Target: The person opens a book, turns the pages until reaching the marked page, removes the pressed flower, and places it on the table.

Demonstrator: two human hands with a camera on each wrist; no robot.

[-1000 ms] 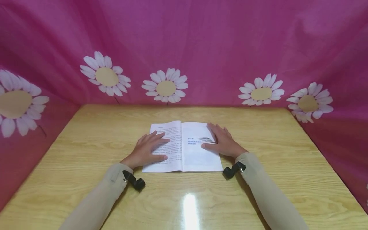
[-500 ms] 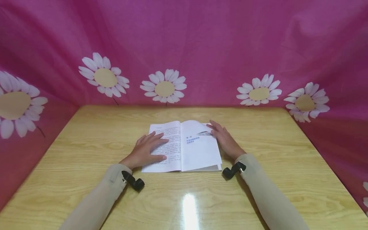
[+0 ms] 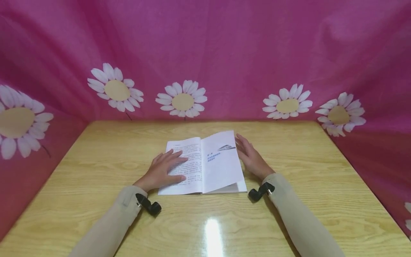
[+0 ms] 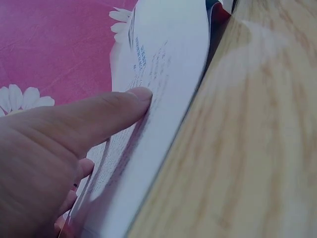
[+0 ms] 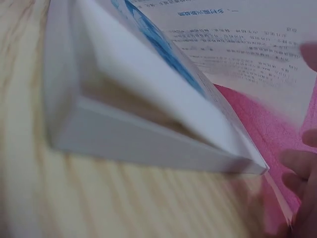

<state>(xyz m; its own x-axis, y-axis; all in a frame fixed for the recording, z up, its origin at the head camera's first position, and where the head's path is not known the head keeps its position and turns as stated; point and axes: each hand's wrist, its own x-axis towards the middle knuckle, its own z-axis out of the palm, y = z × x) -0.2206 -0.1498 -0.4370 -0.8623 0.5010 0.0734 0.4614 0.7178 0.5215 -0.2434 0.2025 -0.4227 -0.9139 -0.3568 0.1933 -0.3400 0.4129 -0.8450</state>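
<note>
A printed book [image 3: 194, 185] lies spread on the wooden table. My left hand [image 3: 163, 169] rests on its left page with the fingers spread; in the left wrist view the thumb [image 4: 116, 111] lies along the printed paper [image 4: 168, 99]. A right-hand page [image 3: 221, 173] with blue characters and a small picture stands raised at a slant, its far corner highest. Beside that page's outer edge is my right hand [image 3: 255, 162], fingers extended and partly hidden behind the paper. In the right wrist view, fingers [image 5: 299, 163] show near the lifted sheet [image 5: 237, 54], above the thick page block [image 5: 148, 139].
The wood-grain table [image 3: 96, 160] extends around the book. A pink curtain [image 3: 231, 53] printed with large white daisies closes off the back and sides. Light reflects [image 3: 213, 235] off the near tabletop. A small black camera [image 3: 257, 193] is strapped at each wrist.
The right-hand page has risen from lying flat to a slant, showing the pages beneath. My right hand has drawn outward from on top of the page to its edge; the left has stayed put.
</note>
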